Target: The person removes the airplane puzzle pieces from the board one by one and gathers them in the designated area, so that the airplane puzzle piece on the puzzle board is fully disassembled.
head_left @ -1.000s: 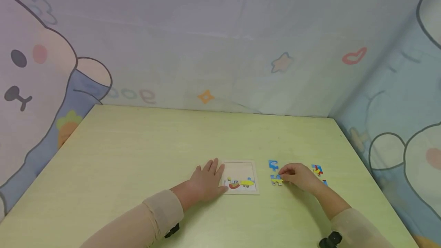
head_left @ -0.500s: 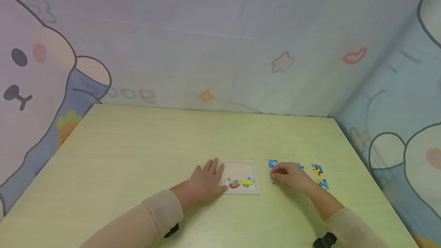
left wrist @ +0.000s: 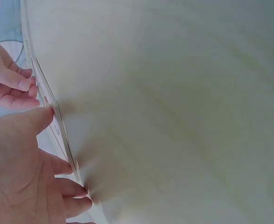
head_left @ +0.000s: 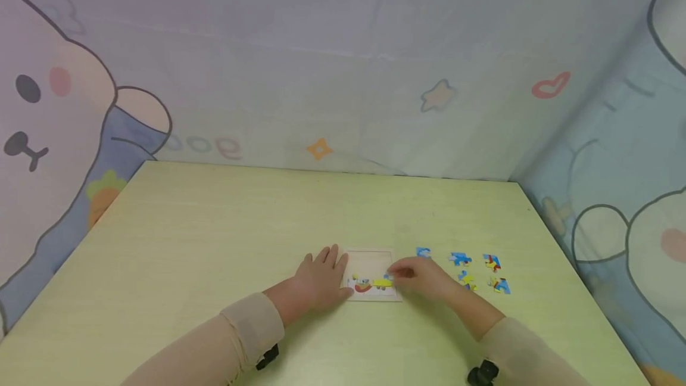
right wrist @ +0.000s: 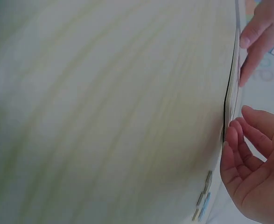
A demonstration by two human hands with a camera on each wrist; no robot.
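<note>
A small square puzzle board [head_left: 370, 260] with a pale wooden frame lies on the table, printed with a yellow plane and a red shape along its bottom. My left hand [head_left: 321, 283] rests flat at its left edge, fingers spread, thumb on the lower left corner. Over the board's right edge, my right hand [head_left: 420, 277] pinches a puzzle piece between thumb and fingertips; the fingers hide nearly all of it. In the right wrist view the right hand [right wrist: 258, 163] has its fingers curled close to the board's edge. The left wrist view shows the left hand's [left wrist: 24, 168] fingertips along the frame.
Several loose blue, yellow and red puzzle pieces lie right of the board, among them one at the upper left [head_left: 423, 252], one in the middle [head_left: 460, 258] and one at the far right [head_left: 499, 285]. A cartoon-printed cloth [head_left: 370, 76] hangs behind the table [head_left: 225, 219].
My right hand reached the lower left loose piece, then moved left with it to the board's right edge. Pieces it had covered show again. The left hand has stayed in place.
</note>
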